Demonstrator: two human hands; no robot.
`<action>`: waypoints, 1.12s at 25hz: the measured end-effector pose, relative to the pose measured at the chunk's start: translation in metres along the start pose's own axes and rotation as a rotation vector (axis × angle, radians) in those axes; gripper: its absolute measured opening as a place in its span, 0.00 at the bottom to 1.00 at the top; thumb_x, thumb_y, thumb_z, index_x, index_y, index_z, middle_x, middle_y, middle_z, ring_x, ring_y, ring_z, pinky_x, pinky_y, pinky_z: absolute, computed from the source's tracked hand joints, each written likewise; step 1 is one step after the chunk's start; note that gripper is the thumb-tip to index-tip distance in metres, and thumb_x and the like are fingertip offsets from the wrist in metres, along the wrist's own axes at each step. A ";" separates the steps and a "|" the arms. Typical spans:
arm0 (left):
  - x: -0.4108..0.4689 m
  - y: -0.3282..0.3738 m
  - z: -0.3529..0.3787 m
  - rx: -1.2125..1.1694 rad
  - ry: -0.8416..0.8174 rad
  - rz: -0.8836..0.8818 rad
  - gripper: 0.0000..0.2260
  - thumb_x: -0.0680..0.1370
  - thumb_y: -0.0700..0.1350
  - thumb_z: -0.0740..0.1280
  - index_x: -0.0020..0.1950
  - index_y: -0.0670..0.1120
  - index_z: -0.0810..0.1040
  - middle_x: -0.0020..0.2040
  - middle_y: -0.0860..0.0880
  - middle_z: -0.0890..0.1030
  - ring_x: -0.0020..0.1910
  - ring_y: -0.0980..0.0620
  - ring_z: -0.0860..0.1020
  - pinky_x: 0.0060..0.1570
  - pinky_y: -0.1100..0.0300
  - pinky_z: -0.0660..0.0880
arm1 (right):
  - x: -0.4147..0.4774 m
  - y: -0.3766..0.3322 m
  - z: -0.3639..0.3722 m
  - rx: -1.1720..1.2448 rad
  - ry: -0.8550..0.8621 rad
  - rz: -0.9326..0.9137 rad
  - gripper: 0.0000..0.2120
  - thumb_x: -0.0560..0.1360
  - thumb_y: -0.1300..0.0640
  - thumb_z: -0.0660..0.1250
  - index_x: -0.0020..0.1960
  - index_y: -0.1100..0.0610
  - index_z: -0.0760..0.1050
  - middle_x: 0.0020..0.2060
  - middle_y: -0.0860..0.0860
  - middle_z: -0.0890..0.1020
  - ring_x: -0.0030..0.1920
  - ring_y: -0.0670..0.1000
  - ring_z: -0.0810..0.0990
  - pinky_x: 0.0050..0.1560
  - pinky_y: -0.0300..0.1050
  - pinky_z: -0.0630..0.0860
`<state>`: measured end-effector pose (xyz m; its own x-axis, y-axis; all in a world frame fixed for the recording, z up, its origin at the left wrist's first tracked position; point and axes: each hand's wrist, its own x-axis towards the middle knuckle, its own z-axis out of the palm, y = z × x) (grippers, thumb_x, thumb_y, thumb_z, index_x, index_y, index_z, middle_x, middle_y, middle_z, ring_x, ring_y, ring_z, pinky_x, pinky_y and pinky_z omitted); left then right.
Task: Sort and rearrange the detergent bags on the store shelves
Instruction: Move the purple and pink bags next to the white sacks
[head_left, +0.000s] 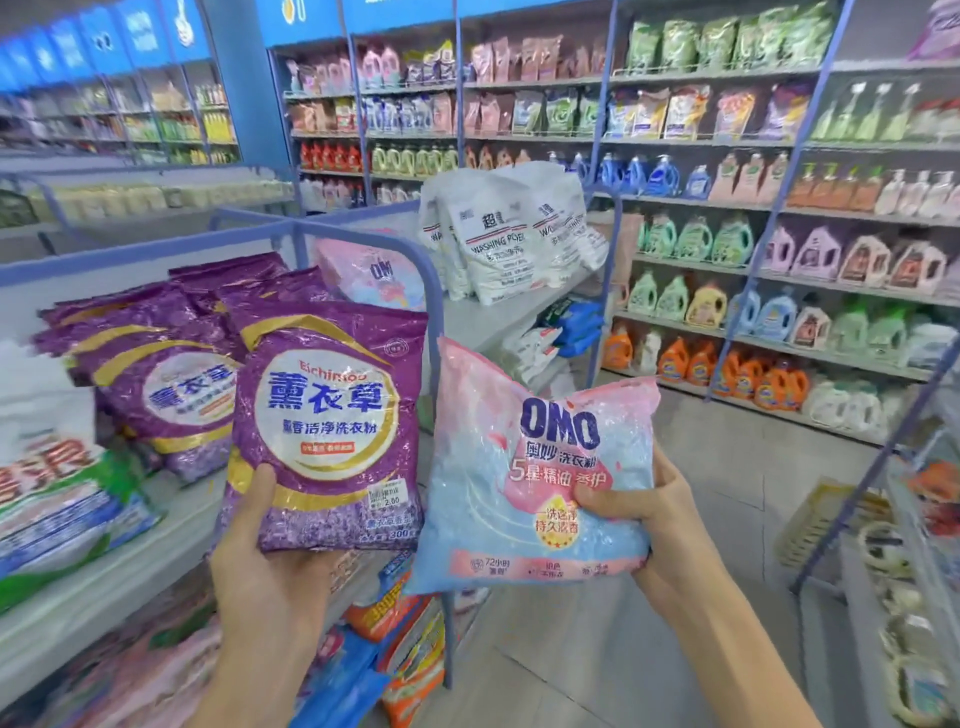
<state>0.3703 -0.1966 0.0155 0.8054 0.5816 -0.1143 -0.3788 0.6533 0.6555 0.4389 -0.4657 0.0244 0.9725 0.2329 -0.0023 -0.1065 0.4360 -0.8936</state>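
Note:
My left hand (265, 566) grips the lower left corner of a purple lavender detergent bag (327, 426), held upright in front of the shelf. My right hand (654, 525) grips the right side of a pink and blue OMO detergent bag (530, 483), held up beside the purple one. More purple bags (156, 353) lie stacked on the white shelf (104, 582) to the left. Another pink OMO bag (369, 275) sits behind them. White washing powder bags (509, 234) stand on the far end of the shelf.
A green, white and blue bag (57, 499) lies at the shelf's left edge. Orange and blue bags (395, 639) fill the lower shelf. Across the tiled aisle (701, 483), wall shelves hold detergent bottles (727, 364). A yellow basket (826, 525) and a wire rack (914, 597) stand at right.

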 end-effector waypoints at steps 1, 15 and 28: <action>0.010 -0.011 0.014 0.008 0.003 0.020 0.14 0.82 0.50 0.64 0.64 0.50 0.83 0.62 0.49 0.84 0.59 0.48 0.83 0.57 0.43 0.80 | 0.022 -0.005 -0.010 0.009 -0.008 0.002 0.36 0.57 0.77 0.74 0.64 0.61 0.78 0.56 0.65 0.84 0.52 0.69 0.85 0.43 0.61 0.84; 0.197 -0.138 0.146 -0.112 0.295 0.383 0.16 0.81 0.49 0.66 0.69 0.51 0.80 0.64 0.50 0.83 0.63 0.49 0.82 0.57 0.46 0.80 | 0.353 -0.043 -0.083 -0.013 -0.202 0.079 0.39 0.52 0.78 0.73 0.63 0.61 0.78 0.55 0.65 0.85 0.50 0.68 0.85 0.46 0.65 0.83; 0.242 -0.208 0.224 -0.074 0.517 0.752 0.45 0.58 0.61 0.82 0.73 0.51 0.75 0.69 0.49 0.80 0.68 0.46 0.78 0.62 0.41 0.75 | 0.575 -0.026 -0.054 0.012 -0.621 0.348 0.34 0.58 0.76 0.72 0.63 0.58 0.78 0.54 0.62 0.86 0.48 0.64 0.86 0.46 0.64 0.84</action>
<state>0.7463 -0.3008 0.0188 0.0367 0.9993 -0.0080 -0.7634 0.0332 0.6451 1.0119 -0.3899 0.0224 0.5844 0.8110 -0.0268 -0.3951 0.2555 -0.8824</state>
